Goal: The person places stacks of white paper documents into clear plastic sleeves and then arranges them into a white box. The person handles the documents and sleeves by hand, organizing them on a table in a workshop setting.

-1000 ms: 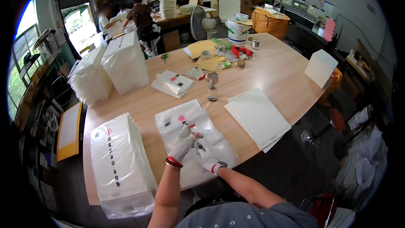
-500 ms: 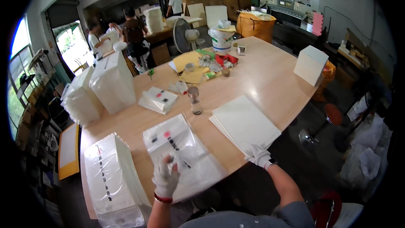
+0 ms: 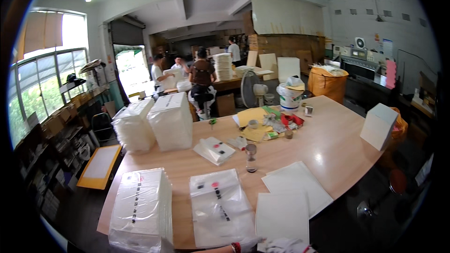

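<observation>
At the bottom edge of the view my right hand (image 3: 283,245), in a white glove, closes over the near edge of a white board (image 3: 282,215). My left hand (image 3: 249,243), also gloved, comes in beside it with a red bracelet at the wrist; its fingers are cut off and blurred. That board overlaps other white boards (image 3: 304,185) lying behind it. Left of them, a clear printed plastic bag (image 3: 220,215) lies flat, touched by neither hand's visible fingers. A tall stack of bagged white boards (image 3: 140,206) stands at the table's left end.
A lidded glass bottle (image 3: 251,159) stands behind the bag. Printed packets (image 3: 214,151), yellow paper (image 3: 255,133), a tape roll (image 3: 288,134) and a white bucket (image 3: 289,97) sit farther back. More wrapped stacks (image 3: 171,124) line the far left, near a fan (image 3: 248,89). People work beyond.
My view has tilted up. One white board has come off the pile, turned and moved nearer. My left hand has left the plastic bag and moved right, toward my right hand.
</observation>
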A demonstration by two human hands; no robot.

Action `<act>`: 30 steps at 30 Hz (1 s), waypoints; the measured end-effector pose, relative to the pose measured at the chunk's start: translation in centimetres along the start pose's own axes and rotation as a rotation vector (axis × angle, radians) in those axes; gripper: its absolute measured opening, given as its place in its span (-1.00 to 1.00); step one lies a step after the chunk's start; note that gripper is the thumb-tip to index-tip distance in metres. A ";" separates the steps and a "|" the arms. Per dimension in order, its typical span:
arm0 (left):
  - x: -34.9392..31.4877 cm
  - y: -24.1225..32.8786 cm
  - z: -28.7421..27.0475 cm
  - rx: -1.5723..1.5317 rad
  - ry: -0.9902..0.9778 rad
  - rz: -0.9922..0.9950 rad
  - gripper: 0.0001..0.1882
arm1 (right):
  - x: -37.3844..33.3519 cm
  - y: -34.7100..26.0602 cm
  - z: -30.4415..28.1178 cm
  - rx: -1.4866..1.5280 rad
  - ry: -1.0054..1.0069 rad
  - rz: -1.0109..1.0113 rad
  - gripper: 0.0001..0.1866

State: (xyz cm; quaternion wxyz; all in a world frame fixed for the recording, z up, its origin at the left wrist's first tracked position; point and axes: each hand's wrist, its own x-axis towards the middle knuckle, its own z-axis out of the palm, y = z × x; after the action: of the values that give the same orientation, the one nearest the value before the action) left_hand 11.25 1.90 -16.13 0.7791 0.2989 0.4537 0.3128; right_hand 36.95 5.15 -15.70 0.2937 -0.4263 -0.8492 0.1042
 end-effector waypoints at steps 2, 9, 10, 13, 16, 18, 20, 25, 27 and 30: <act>1.1 -1.1 -3.3 0.552 0.054 0.130 -0.64 | -3.1 2.7 -0.4 0.002 0.150 0.126 -0.86; -3.6 -2.6 0.6 1.563 0.174 0.401 -0.18 | -0.6 -9.4 3.3 1.282 0.459 1.053 -0.57; -5.4 -2.5 3.4 1.755 0.328 0.490 -0.14 | -1.0 -9.2 6.1 1.267 0.545 0.932 -0.58; -6.2 -3.3 2.0 1.524 0.231 0.584 -0.16 | 0.1 -12.6 6.5 0.264 0.277 0.880 -0.67; -10.5 4.8 0.9 1.182 -0.034 0.379 -0.35 | -0.2 -10.8 5.3 0.269 0.190 0.827 -0.72; -12.3 8.2 -2.0 1.331 0.443 0.991 -0.38 | 0.6 -11.4 3.7 0.262 0.140 0.853 -0.70; -13.4 12.8 -3.2 1.466 1.017 1.222 -0.38 | -0.8 -11.1 3.4 0.186 0.217 0.754 -0.73; -7.5 16.5 -13.9 0.272 0.053 0.437 -0.56 | 1.7 -16.6 -2.0 0.321 0.313 0.259 -0.91; -7.3 17.4 -14.6 -0.189 -0.058 0.457 -0.64 | 1.7 -17.3 -3.2 0.194 0.168 0.035 -0.94; -6.6 20.1 -13.9 0.015 0.014 0.445 -0.63 | 2.0 -18.1 -1.5 -0.213 -0.070 0.127 -0.79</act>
State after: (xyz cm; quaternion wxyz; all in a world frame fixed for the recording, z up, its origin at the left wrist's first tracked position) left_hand -8.10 12.01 -3.35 0.6855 0.3953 0.3841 0.4757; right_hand 24.87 -4.54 -5.93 0.2094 -0.5042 -0.8365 0.0466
